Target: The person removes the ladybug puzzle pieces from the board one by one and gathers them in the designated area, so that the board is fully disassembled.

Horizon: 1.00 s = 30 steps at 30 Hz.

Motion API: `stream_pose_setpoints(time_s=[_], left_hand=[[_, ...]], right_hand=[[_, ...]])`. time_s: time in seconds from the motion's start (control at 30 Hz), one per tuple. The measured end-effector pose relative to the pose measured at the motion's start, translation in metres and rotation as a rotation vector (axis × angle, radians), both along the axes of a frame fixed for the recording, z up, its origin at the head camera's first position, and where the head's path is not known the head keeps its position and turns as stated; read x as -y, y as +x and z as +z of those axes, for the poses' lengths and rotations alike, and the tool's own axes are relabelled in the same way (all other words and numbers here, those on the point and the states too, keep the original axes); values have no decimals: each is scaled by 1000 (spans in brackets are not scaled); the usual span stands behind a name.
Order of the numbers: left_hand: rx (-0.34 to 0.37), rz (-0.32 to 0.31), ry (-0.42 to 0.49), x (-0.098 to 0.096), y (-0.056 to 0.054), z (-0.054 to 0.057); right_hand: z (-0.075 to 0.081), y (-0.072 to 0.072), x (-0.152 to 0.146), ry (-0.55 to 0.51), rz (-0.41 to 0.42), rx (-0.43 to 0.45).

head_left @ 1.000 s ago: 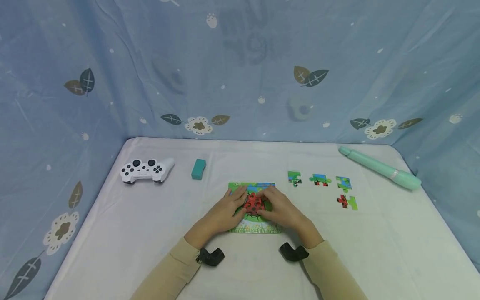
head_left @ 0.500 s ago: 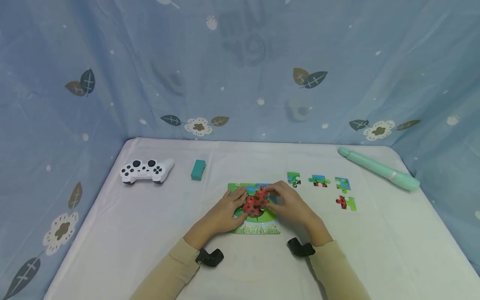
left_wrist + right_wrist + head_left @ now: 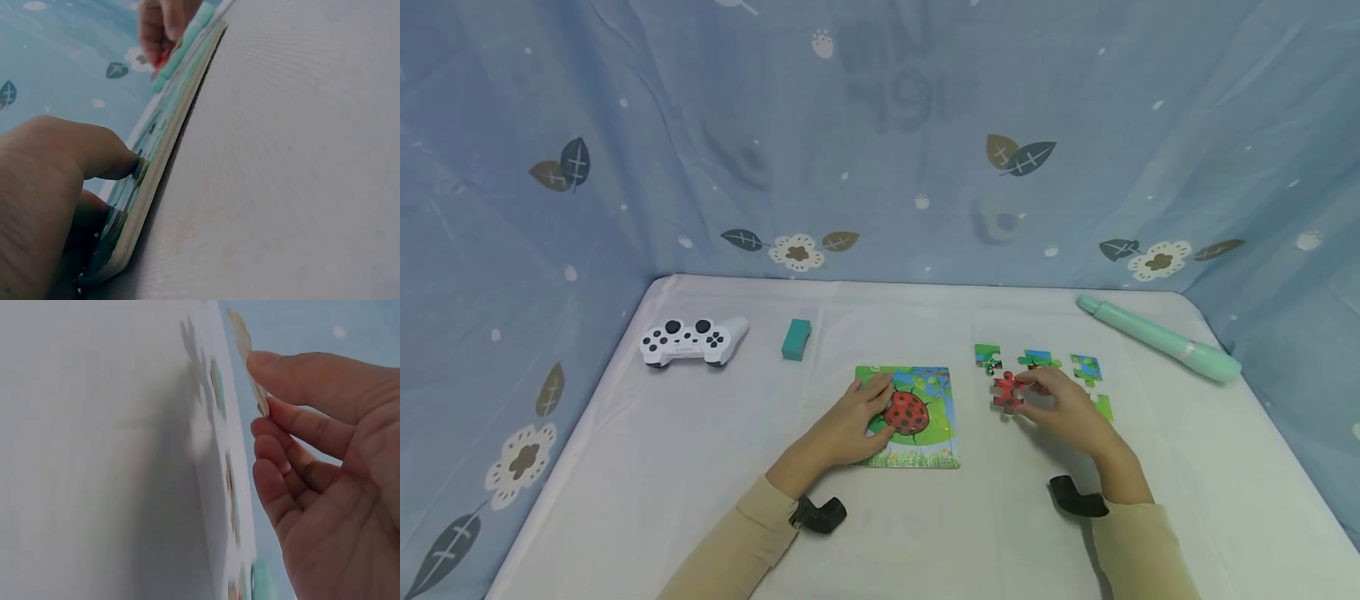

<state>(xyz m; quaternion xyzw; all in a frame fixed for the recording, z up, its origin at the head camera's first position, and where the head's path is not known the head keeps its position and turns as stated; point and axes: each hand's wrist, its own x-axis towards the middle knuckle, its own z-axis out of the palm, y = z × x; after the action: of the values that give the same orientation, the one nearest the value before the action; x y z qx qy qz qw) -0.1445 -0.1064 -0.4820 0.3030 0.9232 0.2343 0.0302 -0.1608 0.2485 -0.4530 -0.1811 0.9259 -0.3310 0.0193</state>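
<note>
A puzzle board (image 3: 921,454) with a ladybug picture lies on the table in the head view. My left hand (image 3: 844,429) rests on its left part with the fingers extended; the left wrist view has the thumb touching the board's upper face near its edge (image 3: 147,200). To the right of the board, my right hand (image 3: 1075,417) pinches a red spotted puzzle piece (image 3: 1006,392) between thumb and fingers. Seen edge-on in the right wrist view, that piece (image 3: 242,340) is raised off the table, its shadow falling on the cloth.
Loose puzzle pieces lie around the right hand: a green one (image 3: 988,355), a blue-and-red one (image 3: 1037,357), a blue-green one (image 3: 1087,367) and one partly hidden (image 3: 1104,407). Farther off are a white game controller (image 3: 692,342), a teal block (image 3: 797,340) and a mint-green tube-like object (image 3: 1157,336).
My right hand has lifted the red spotted piece off the board and carried it right, close to the loose pieces. My left hand has stayed on the board.
</note>
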Motion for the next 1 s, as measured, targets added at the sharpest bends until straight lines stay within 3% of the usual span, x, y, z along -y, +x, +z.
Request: stream_pose_setpoints(time_s=[0.4, 1.0], left_hand=[[17, 5, 2, 0, 1, 1], [1, 2, 11, 0, 0, 1]], right_hand=[[-2, 6, -45, 77, -75, -8], [-9, 5, -54, 123, -81, -4]])
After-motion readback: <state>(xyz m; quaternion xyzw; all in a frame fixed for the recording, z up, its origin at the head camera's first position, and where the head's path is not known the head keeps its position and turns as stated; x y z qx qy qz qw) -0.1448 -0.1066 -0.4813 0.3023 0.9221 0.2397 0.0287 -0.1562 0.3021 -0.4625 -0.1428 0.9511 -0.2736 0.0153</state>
